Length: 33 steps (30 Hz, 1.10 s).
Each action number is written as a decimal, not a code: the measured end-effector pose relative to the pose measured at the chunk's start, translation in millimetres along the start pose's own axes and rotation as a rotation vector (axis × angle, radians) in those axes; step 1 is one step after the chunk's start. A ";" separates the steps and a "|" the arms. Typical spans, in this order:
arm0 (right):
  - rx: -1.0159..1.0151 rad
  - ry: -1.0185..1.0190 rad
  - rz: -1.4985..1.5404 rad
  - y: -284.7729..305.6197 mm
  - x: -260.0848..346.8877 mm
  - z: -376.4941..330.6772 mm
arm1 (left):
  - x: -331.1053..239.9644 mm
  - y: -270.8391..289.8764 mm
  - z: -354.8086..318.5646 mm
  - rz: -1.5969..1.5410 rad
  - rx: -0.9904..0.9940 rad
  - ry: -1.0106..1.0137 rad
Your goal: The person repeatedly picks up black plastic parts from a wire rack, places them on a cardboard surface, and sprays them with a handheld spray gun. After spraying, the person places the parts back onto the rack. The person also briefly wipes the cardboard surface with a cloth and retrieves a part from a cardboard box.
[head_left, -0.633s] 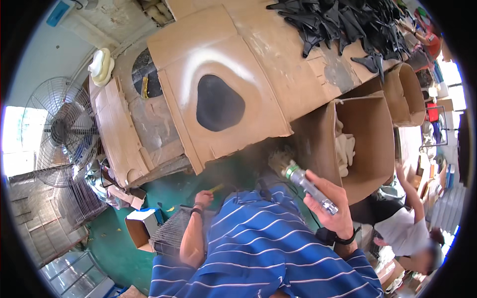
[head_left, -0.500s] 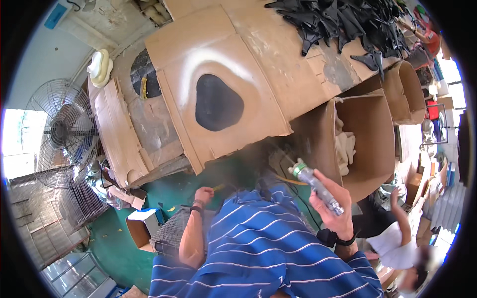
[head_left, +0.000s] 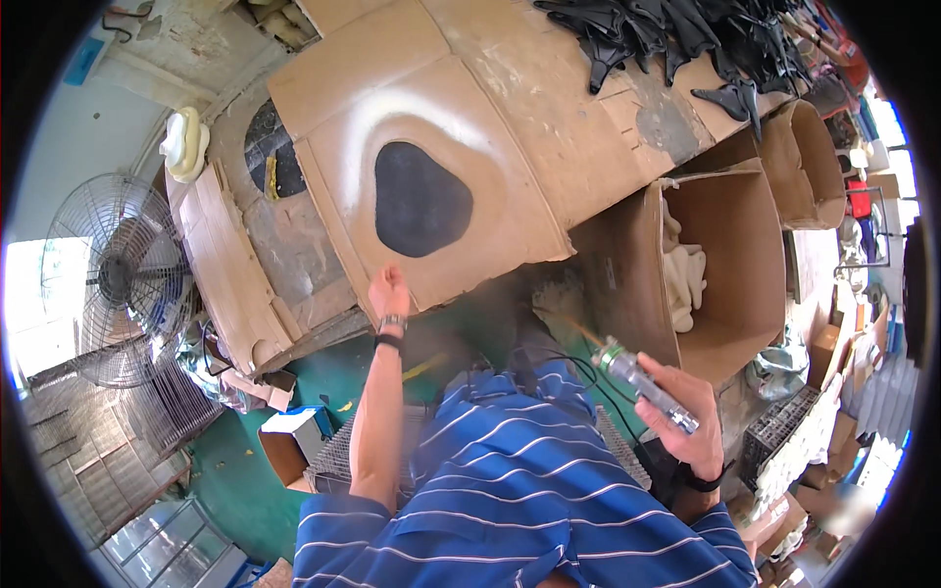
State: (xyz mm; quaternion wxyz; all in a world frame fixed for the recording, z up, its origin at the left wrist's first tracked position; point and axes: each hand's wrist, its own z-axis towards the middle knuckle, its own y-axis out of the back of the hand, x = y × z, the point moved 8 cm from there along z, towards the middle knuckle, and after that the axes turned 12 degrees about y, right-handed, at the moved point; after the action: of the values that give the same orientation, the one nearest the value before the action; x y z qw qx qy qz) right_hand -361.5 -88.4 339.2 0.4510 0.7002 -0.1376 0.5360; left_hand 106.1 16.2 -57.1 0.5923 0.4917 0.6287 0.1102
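Note:
In my right hand (head_left: 687,410) is a silver spray gun (head_left: 652,389) with a green ring near its nozzle. It is held over the floor, to the right of my lap. My left hand (head_left: 389,289) is raised with its fingers curled in, and nothing shows in them. It is at the near edge of a cardboard sheet (head_left: 515,211) on the worktable; whether it touches the sheet I cannot tell. In the sheet is a dark rounded-triangle area (head_left: 421,201), curved round on its far side by a white sprayed band (head_left: 417,101).
At right stands a cardboard box (head_left: 740,284) holding cream-coloured pieces (head_left: 684,274), with another box (head_left: 804,167) behind. Black, pointed pieces (head_left: 676,39) are heaped at the far right of the table. A fan (head_left: 116,279) is at left. Hoses (head_left: 586,365) hang beside my legs.
My left hand has risen from beside my lap to the cardboard's near edge. My right hand has drawn slightly right and down with the spray gun. A person at lower right has mostly left view.

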 end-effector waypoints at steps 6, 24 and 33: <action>-0.098 -0.025 0.031 5.1 -13.9 14.5 | -70.5 -15.9 23.6 0.287 -0.113 0.069; 0.071 0.146 0.170 -1.4 -33.8 77.4 | -56.4 -12.4 41.5 -0.065 -0.178 0.256; 0.173 0.207 0.201 -24.0 -48.2 98.9 | -85.1 -61.0 47.7 -1.560 0.518 0.740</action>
State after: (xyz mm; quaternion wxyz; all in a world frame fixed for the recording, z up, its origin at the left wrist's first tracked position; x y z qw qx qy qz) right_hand -302.0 -166.2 283.6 0.3449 0.6602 -0.1128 0.6576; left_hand 101.2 -98.7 -60.0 0.1289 -0.0233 0.9393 -0.3170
